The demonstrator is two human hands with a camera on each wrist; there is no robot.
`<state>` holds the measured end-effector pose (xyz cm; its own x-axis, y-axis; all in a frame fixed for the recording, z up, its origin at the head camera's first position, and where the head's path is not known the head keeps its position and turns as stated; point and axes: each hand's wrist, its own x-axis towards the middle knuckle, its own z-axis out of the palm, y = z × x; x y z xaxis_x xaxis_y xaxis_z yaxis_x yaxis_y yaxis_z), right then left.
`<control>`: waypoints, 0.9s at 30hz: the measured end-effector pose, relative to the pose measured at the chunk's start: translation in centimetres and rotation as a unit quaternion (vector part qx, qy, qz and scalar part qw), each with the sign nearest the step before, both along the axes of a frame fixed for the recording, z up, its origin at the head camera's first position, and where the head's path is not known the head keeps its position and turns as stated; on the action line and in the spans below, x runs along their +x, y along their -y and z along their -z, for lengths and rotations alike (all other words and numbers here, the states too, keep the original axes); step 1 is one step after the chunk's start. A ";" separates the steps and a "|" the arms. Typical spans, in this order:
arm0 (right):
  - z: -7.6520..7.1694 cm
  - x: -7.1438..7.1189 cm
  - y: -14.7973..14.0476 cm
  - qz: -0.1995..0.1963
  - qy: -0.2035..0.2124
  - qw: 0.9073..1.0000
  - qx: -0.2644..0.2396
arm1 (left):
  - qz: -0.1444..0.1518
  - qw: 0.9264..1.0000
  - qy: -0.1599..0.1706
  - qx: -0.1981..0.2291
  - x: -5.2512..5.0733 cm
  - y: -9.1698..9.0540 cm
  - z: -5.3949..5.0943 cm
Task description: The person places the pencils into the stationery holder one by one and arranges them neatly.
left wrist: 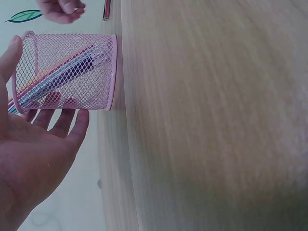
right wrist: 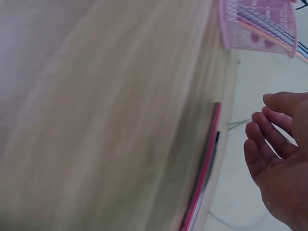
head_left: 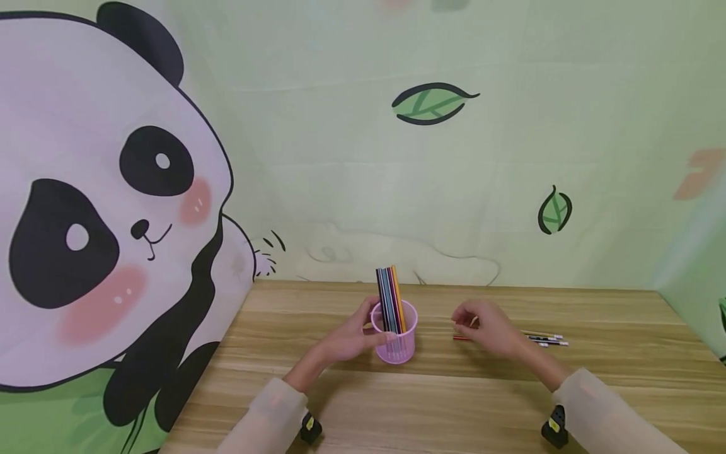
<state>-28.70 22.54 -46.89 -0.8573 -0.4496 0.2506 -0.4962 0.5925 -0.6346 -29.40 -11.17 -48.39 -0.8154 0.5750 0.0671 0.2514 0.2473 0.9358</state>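
Note:
A pink mesh pencil cup [head_left: 396, 353] stands upright on the wooden table, and my left hand [head_left: 351, 337] holds it round its side near the rim. Several pencils [head_left: 391, 299] lean in the cup, their shafts dark, blue-grey and orange. To the right of the cup, my right hand [head_left: 484, 325] hovers over more pencils [head_left: 547, 341] lying on the table. Its fingers are loosely bent, with nothing between them in the right wrist view. There a red pencil [right wrist: 204, 178] and a darker one lie below the hand; the hand hides their middles in the head view.
The wooden table [head_left: 431, 410] meets a pale green backdrop [head_left: 340, 176] along its far edge. A printed panda [head_left: 130, 208] fills the backdrop's left side. Small black devices [head_left: 556, 427] sit at both wrists.

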 end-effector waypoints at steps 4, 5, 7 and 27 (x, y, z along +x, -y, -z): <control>1.2 0.2 -0.8 -0.011 0.016 1.000 0.021 | -0.001 1.000 0.001 -0.001 0.0 0.0 0.0; 1.5 0.3 -1.0 -0.016 0.015 1.000 0.022 | -0.002 1.000 0.001 -0.001 0.0 0.0 0.0; 2.0 0.3 -1.1 -0.025 0.011 0.999 0.022 | -0.003 1.000 0.002 -0.002 0.1 0.0 -0.1; 2.4 0.3 -0.3 -0.041 -0.018 0.996 0.080 | 0.002 1.000 -0.001 0.000 -0.2 0.1 0.1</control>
<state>-28.40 22.79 -49.33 -0.8079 -0.5544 0.1999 -0.5678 0.6414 -0.5160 -29.56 -11.26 -48.50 -0.8135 0.5775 0.0685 0.2541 0.2470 0.9351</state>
